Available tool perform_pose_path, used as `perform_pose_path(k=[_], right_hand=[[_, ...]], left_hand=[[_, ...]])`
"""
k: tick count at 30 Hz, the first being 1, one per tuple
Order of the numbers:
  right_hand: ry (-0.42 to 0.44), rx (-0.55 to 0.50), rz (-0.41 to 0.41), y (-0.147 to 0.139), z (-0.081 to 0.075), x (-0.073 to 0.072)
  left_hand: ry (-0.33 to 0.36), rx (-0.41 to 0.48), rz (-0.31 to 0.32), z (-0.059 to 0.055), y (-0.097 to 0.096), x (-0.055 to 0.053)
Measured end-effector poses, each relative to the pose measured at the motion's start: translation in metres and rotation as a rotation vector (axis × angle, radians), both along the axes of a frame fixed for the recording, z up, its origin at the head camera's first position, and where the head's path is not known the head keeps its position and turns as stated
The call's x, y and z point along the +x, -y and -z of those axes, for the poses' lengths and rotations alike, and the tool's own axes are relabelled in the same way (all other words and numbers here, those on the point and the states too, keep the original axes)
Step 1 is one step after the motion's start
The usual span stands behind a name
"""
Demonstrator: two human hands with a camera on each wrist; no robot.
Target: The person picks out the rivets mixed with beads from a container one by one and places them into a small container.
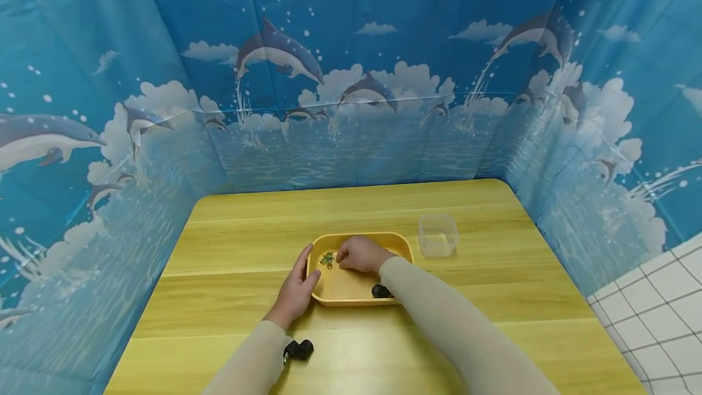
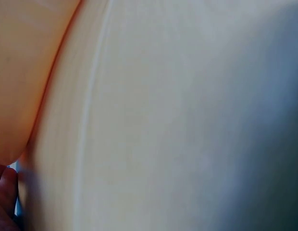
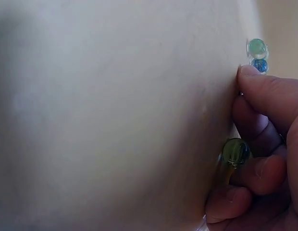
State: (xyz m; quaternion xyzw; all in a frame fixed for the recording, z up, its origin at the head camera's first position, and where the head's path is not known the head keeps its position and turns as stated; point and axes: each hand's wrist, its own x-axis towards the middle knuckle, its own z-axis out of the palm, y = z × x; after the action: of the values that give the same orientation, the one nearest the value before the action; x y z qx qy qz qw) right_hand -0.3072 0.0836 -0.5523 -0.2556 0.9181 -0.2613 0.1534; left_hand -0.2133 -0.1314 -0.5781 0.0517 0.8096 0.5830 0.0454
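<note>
A yellow tray [image 1: 351, 302] rests on the table. My left hand [image 1: 296, 291] grips its left rim, thumb over the edge and fingers along the outside; only a bit of the fingers [image 2: 6, 192] shows in the left wrist view. Inside the tray, my right hand [image 1: 359, 255] reaches down with fingers curled. A green glass marble [image 3: 235, 151] is held at those fingers in the right wrist view, while anything between thumb and index finger is hidden. Just past the thumb lie a pale green marble [image 3: 257, 47] and a blue marble [image 3: 259, 65]. Several marbles [image 1: 327, 259] cluster at the tray's left end.
To the right of the tray stands a clear plastic container [image 1: 438, 236]. The wooden table [image 1: 247, 230] extends around both. A blue dolphin curtain [image 1: 351, 157] hangs along the back and sides, and white tiles [image 1: 658, 303] show at the right.
</note>
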Motion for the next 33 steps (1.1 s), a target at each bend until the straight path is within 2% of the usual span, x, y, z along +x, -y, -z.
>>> perform_pose_path(k=[5,11,21,33], right_hand=[[0.013,-0.009,0.000,-0.0005,-0.0008,0.0004],[0.023,0.029,-0.012,-0.0007,-0.0053,0.0025],[-0.088,0.108,-0.059,0.0026,-0.0082,0.0039],[-0.076,0.058,-0.079,0.0003,-0.0096,0.0070]], left_hand=[[-0.002,-0.022,-0.001,0.0019,0.0005,-0.0001],[-0.012,-0.011,0.000,0.0016,-0.0002,0.0004],[-0.006,-0.027,-0.002,0.0006,-0.0004,0.0009],[-0.013,-0.044,-0.004,0.0023,-0.0007,0.0025]])
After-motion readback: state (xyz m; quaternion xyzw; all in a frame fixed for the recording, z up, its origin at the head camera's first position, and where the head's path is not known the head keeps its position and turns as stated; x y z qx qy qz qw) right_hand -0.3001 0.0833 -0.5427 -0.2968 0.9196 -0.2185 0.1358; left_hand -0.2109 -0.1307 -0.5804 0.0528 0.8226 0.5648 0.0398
